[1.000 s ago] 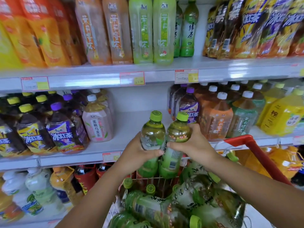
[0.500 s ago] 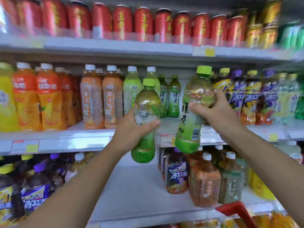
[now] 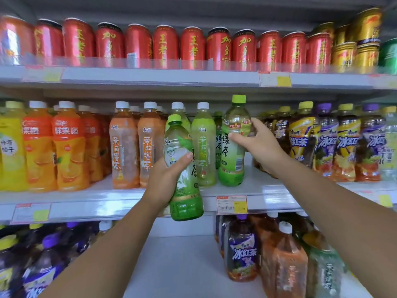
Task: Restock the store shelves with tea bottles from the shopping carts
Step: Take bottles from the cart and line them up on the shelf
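Right hand (image 3: 261,147) has its grip wrapped tight round a green tea bottle (image 3: 234,145), thumb across the label, base right at the middle shelf (image 3: 268,190), beside the pale green bottles (image 3: 203,147). Left hand (image 3: 166,179) is clamped on a second green tea bottle (image 3: 184,186), thumb over the front, held tilted in the air just in front of the shelf edge. Both have lime caps, clear tops and green bottoms. Orange bottles (image 3: 124,147) stand left, red cans (image 3: 165,46) on the shelf above.
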Motion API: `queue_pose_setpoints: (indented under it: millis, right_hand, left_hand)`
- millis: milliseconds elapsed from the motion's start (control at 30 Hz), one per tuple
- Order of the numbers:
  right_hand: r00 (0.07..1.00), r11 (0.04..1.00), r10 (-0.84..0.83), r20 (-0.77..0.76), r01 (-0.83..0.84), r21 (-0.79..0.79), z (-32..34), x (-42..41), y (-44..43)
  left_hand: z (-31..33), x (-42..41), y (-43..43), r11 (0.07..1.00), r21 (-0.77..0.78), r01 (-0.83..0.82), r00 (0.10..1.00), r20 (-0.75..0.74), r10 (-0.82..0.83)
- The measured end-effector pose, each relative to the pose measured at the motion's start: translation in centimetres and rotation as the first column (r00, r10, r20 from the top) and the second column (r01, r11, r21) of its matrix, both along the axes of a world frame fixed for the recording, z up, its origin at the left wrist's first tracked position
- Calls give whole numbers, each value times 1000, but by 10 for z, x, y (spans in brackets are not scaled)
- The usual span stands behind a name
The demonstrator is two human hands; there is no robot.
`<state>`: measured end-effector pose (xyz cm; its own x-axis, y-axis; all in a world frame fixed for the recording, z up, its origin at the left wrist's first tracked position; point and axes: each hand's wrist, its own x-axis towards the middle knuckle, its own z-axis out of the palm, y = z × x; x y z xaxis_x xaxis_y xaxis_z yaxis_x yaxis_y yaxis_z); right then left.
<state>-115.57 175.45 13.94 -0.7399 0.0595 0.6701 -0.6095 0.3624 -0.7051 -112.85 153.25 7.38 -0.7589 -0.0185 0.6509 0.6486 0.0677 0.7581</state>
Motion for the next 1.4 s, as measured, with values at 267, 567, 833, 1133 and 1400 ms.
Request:
queue_pose_setpoints:
  millis: [267, 567, 833, 1133, 1400]
  right_hand:
    - [990, 998, -40, 137, 45, -35, -18, -41, -7]
    - [929, 986, -113, 353, 61, 155, -28, -62, 3]
    - [906, 988, -138, 399, 99, 117, -23, -97, -1]
    - [917, 976, -184, 353, 127, 177, -31, -139, 2]
    - [903, 929, -287, 321, 181, 322, -34, -146, 0]
  left_hand:
    - [-4, -5, -3, 998, 26, 57, 998, 31, -58]
    - [-8, -9, -3, 996, -52, 77, 997, 26, -76]
    - [-9, -12, -2, 992, 41, 117, 991, 64, -119]
    - [-11, -17, -2, 988, 70, 136, 987, 76, -141]
    - [-14, -18, -3, 992, 57, 116, 991, 66, -120]
